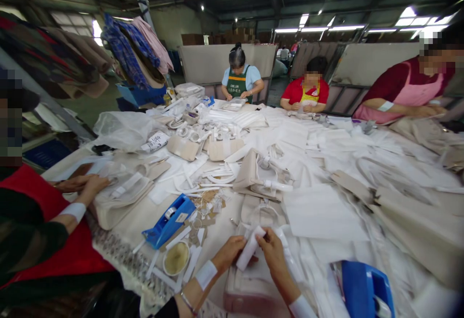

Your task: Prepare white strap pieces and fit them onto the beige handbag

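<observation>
"Where's the piece being worked on?"

"The white roll (250,249) is at lower centre of the frame, tilted, its upper end leaning right. It's between the two hands, above a pale bag (250,286)."

"How is it held?"

"The right hand (272,249) pinches the upper end between thumb and fingers. The left hand (232,249) seems to pinch the left side, though part of that grip is hidden behind the roll."

"What makes for a good hold?"

"I'd press lightly and evenly. It looks soft, so a hard squeeze could crease it. Turn it with the fingertips, and let one hand steady it while the other smooths the edge. I can't tell whether anything is inside."

"Anything to watch nearby?"

"One blue tape dispenser (173,226) stands left of centre, another tape dispenser (362,286) at lower right. Reaching for either would free one hand, so the other should pin the loose edge first. And mind the tub (176,258) at lower left of centre; a sleeve or wrist could knock it."

"And the bag?"

"Best not to lean on it; its surface could mark."
</observation>
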`<act>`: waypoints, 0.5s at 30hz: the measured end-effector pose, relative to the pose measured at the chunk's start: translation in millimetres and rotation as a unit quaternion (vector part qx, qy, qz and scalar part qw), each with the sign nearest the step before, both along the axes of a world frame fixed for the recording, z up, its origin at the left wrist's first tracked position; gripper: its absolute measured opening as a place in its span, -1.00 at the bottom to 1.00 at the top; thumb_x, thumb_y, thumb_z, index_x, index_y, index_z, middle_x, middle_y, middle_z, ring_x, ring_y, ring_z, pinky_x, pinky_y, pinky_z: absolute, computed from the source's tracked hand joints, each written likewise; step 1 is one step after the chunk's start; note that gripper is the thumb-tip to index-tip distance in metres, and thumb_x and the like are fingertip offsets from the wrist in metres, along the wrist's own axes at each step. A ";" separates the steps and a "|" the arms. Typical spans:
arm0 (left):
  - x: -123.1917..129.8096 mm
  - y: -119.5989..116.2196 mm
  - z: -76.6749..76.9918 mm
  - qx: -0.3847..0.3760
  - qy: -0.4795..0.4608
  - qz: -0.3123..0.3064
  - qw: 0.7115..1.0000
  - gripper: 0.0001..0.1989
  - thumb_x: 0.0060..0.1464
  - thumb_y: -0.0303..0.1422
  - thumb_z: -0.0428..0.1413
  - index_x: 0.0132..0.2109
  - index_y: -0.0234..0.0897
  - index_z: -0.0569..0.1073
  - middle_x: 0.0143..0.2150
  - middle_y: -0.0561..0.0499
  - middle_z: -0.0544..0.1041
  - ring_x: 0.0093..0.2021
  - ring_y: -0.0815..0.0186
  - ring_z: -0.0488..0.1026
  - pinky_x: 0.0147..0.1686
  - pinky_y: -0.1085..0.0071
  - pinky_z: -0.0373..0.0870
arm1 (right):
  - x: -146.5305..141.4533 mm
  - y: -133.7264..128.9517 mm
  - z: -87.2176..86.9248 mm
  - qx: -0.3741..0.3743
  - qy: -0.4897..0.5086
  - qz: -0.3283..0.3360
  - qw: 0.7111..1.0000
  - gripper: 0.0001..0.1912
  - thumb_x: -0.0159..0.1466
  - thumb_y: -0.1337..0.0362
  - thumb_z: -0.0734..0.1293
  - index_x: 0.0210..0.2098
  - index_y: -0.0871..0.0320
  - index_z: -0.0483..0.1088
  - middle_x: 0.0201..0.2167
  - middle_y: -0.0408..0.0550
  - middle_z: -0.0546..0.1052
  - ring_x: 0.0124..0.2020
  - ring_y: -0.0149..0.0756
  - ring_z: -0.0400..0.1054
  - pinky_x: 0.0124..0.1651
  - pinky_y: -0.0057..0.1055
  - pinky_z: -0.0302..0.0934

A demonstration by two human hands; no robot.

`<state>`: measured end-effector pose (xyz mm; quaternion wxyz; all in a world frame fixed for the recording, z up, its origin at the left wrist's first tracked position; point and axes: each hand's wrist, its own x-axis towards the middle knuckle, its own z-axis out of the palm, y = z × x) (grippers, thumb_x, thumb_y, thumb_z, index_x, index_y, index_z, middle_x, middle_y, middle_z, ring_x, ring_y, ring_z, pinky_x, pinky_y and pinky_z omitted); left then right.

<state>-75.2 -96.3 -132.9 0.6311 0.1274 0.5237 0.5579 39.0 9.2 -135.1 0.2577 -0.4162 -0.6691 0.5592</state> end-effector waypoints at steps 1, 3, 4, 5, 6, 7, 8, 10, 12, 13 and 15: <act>-0.7 -1.9 -0.8 0.003 -0.006 0.001 1.000 -0.36 -0.15 0.13 0.20 -0.15 -0.37 0.46 -0.34 -0.12 0.55 -0.43 0.16 0.54 -0.32 0.22 0.44 | -1.6 1.1 -2.0 0.000 -0.006 0.002 1.000 -0.78 0.08 0.14 0.26 -0.39 0.16 0.38 -0.55 -0.15 0.40 -0.48 -0.26 0.27 -0.41 -0.38 0.15; -1.5 -5.4 -1.1 0.010 -0.012 0.001 1.000 -0.31 -0.16 0.16 0.19 -0.12 -0.39 0.44 -0.32 -0.15 0.55 -0.41 0.14 0.54 -0.29 0.20 0.45 | -3.5 2.9 -4.1 -0.001 -0.018 0.007 1.000 -0.79 0.07 0.14 0.26 -0.41 0.16 0.37 -0.57 -0.16 0.39 -0.48 -0.26 0.26 -0.40 -0.38 0.14; -1.5 -6.8 -0.4 0.014 -0.013 -0.002 1.000 -0.31 -0.18 0.13 0.23 -0.10 -0.39 0.43 -0.31 -0.15 0.55 -0.39 0.13 0.55 -0.28 0.21 0.45 | -4.2 3.7 -4.3 0.001 -0.024 0.008 1.000 -0.79 0.07 0.14 0.26 -0.42 0.16 0.37 -0.57 -0.16 0.39 -0.48 -0.26 0.26 -0.39 -0.37 0.13; -1.2 -8.0 0.7 0.017 -0.012 -0.005 1.000 -0.32 -0.20 0.08 0.27 -0.09 -0.39 0.43 -0.31 -0.14 0.56 -0.37 0.14 0.55 -0.26 0.22 0.45 | -4.8 4.4 -4.0 0.004 -0.030 0.009 0.999 -0.79 0.07 0.14 0.26 -0.42 0.15 0.37 -0.57 -0.16 0.39 -0.47 -0.26 0.27 -0.39 -0.37 0.13; -0.7 -8.9 2.2 0.019 -0.010 -0.008 1.000 -0.34 -0.22 0.02 0.31 -0.08 -0.39 0.43 -0.30 -0.13 0.56 -0.35 0.14 0.55 -0.25 0.24 0.44 | -5.4 5.1 -3.3 0.006 -0.036 0.012 0.999 -0.79 0.07 0.14 0.26 -0.42 0.15 0.37 -0.56 -0.16 0.41 -0.47 -0.25 0.28 -0.38 -0.37 0.14; -0.1 -9.4 4.0 0.020 -0.008 -0.010 1.000 -0.36 -0.24 -0.03 0.34 -0.09 -0.39 0.43 -0.31 -0.11 0.56 -0.33 0.15 0.55 -0.25 0.27 0.44 | -6.1 5.8 -2.4 0.009 -0.042 0.015 0.999 -0.79 0.07 0.14 0.26 -0.41 0.15 0.37 -0.55 -0.15 0.42 -0.46 -0.25 0.29 -0.36 -0.36 0.14; 0.7 -9.6 5.8 0.020 -0.007 -0.009 1.000 -0.37 -0.25 -0.05 0.36 -0.11 -0.39 0.44 -0.32 -0.10 0.56 -0.32 0.15 0.55 -0.26 0.29 0.44 | -6.8 6.4 -1.3 0.011 -0.046 0.019 0.999 -0.79 0.07 0.14 0.26 -0.41 0.15 0.37 -0.55 -0.14 0.43 -0.45 -0.24 0.29 -0.35 -0.35 0.15; 2.7 -9.2 9.0 0.018 -0.006 -0.004 1.000 -0.41 -0.25 -0.04 0.35 -0.16 -0.39 0.46 -0.34 -0.10 0.55 -0.34 0.17 0.54 -0.30 0.32 0.43 | -8.3 7.5 0.3 0.014 -0.053 0.032 0.998 -0.78 0.06 0.12 0.26 -0.42 0.15 0.36 -0.55 -0.13 0.44 -0.45 -0.22 0.30 -0.34 -0.34 0.15; 5.3 -7.9 10.4 0.014 -0.010 0.004 1.000 -0.42 -0.26 -0.02 0.34 -0.20 -0.39 0.47 -0.37 -0.11 0.55 -0.37 0.17 0.53 -0.35 0.32 0.42 | -9.0 8.6 -0.8 0.017 -0.059 0.045 0.997 -0.77 0.05 0.10 0.26 -0.43 0.14 0.36 -0.57 -0.13 0.43 -0.47 -0.21 0.30 -0.36 -0.32 0.15; 6.7 -7.1 10.3 0.012 -0.013 0.008 1.000 -0.42 -0.27 -0.02 0.34 -0.21 -0.39 0.48 -0.38 -0.11 0.54 -0.39 0.17 0.53 -0.37 0.31 0.42 | -8.9 9.3 -2.8 0.019 -0.063 0.050 0.997 -0.76 0.05 0.09 0.26 -0.43 0.14 0.35 -0.58 -0.14 0.42 -0.48 -0.21 0.29 -0.37 -0.32 0.14; 9.7 -5.4 8.2 0.006 -0.018 0.020 1.000 -0.42 -0.30 -0.01 0.33 -0.23 -0.39 0.49 -0.42 -0.12 0.53 -0.42 0.14 0.52 -0.40 0.27 0.42 | -7.8 11.4 -9.6 0.019 -0.074 0.059 0.995 -0.72 0.05 0.05 0.25 -0.42 0.13 0.34 -0.60 -0.14 0.40 -0.50 -0.20 0.28 -0.38 -0.30 0.15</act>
